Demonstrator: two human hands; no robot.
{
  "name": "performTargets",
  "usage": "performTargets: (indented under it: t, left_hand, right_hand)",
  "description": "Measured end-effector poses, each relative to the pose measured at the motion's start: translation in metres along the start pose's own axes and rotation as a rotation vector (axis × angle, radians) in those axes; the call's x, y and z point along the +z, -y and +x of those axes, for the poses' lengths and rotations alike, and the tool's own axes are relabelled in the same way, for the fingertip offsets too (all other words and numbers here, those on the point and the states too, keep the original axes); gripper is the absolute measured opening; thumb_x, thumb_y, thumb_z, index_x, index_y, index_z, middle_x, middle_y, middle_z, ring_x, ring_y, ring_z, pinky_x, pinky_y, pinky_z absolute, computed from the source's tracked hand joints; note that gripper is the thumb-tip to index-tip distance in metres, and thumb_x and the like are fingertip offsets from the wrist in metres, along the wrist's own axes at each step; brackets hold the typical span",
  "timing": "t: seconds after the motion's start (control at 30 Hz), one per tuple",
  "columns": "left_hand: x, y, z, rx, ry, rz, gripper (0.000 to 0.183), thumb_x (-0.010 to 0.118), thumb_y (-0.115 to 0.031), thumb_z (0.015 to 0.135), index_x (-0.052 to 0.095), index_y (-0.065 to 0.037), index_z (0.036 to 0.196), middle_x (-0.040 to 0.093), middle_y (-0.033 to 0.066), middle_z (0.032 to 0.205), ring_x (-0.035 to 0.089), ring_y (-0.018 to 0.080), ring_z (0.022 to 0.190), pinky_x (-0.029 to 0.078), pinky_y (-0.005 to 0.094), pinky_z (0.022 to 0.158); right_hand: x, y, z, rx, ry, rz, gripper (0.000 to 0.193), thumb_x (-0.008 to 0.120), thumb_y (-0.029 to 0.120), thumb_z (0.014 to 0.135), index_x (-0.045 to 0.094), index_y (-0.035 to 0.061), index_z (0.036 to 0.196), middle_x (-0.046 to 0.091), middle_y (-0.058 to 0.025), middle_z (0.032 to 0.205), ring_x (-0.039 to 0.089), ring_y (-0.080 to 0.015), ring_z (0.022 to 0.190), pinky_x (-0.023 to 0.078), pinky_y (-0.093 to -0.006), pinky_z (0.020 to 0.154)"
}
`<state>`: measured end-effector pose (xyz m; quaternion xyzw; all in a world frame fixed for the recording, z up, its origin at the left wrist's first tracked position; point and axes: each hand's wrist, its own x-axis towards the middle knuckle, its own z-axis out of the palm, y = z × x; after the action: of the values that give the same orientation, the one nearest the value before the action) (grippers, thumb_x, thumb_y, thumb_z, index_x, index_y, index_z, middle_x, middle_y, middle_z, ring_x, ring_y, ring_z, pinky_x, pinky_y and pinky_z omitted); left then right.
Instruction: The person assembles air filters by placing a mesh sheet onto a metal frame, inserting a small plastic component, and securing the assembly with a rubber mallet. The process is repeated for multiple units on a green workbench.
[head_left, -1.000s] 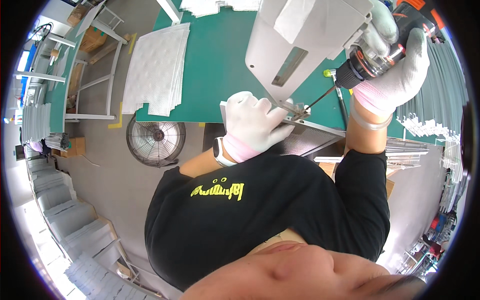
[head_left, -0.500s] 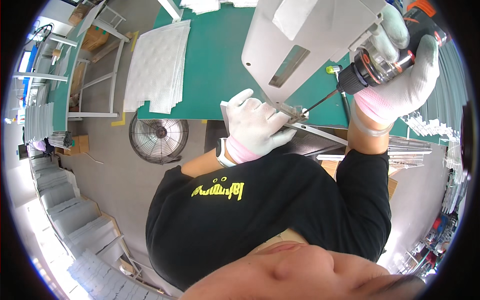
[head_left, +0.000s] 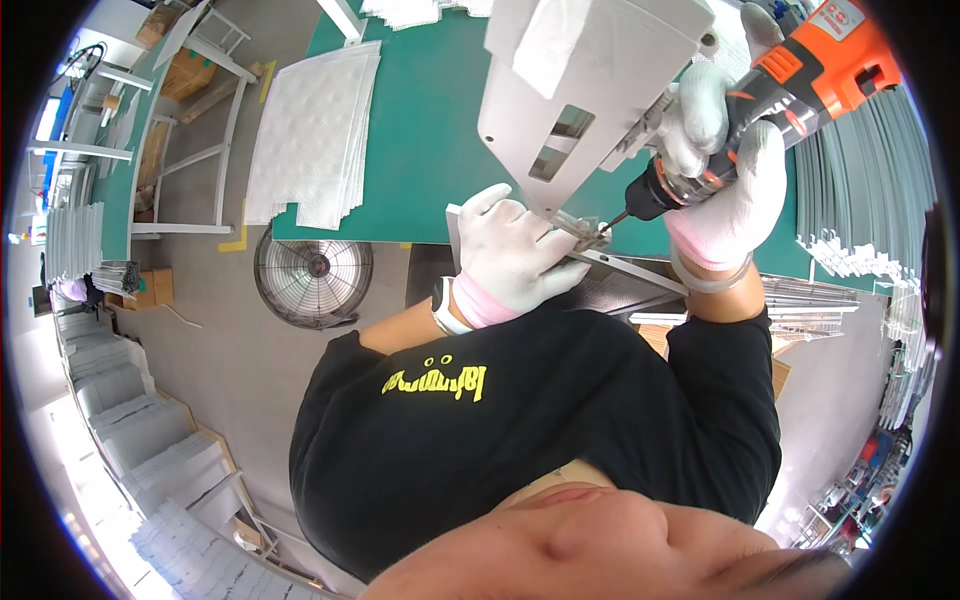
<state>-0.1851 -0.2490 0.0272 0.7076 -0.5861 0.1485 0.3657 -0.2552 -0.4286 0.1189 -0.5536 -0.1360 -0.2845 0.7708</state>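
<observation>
In my gloved right hand [head_left: 725, 190] is an orange and black cordless drill [head_left: 800, 75], fingers wrapped round its front part. Its dark chuck [head_left: 645, 193] points left and down, and the thin bit [head_left: 617, 222] reaches a small metal bracket [head_left: 583, 232]. The bracket sits at the lower corner of a light grey sheet-metal housing [head_left: 590, 60], which has a rectangular slot and a white strip on it. My gloved left hand [head_left: 510, 250] grips at the bracket, with finger and thumb tips beside the bit. The exact contact under those fingertips is hidden.
A stack of white textured sheets [head_left: 315, 130] overhangs the left edge of the green table [head_left: 430, 130]. Below stands a round floor fan [head_left: 315, 275]. Many grey metal strips [head_left: 865, 180] are stacked at the right. A white bar [head_left: 640, 270] runs by the table's near edge.
My right hand and the drill have moved left, bringing the chuck closer to the bracket. More of the drill's orange body shows. The housing has shifted slightly left; my left hand stays in place.
</observation>
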Motion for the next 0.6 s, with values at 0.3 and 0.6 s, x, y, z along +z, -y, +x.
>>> performTargets:
  t: [0.3,0.6]
  left_hand:
    - [-0.003,-0.004,-0.01,-0.047,0.143,-0.069,0.036,0.073,-0.036,0.066,0.076,-0.026,0.1,0.07,-0.003,0.103,0.064,0.0199,0.091,0.043,0.0401,0.08]
    - [0.009,-0.011,-0.022,-0.051,0.034,-0.121,0.037,0.077,-0.036,0.069,0.077,-0.028,0.105,0.054,-0.0068,0.069,0.057,0.0133,0.07,0.043,0.0344,0.065]
  right_hand:
    - [-0.005,-0.01,-0.005,-0.012,-0.015,-0.011,0.05,0.06,0.051,0.091,0.048,0.0042,0.08,0.046,-0.0022,0.067,0.043,-0.0086,0.053,0.034,-0.0233,0.048]
    - [-0.01,-0.017,-0.013,0.184,-0.008,0.169,0.055,0.058,0.059,0.088,0.046,0.0069,0.076,0.043,0.0012,0.061,0.038,-0.0062,0.048,0.025,-0.0202,0.044]
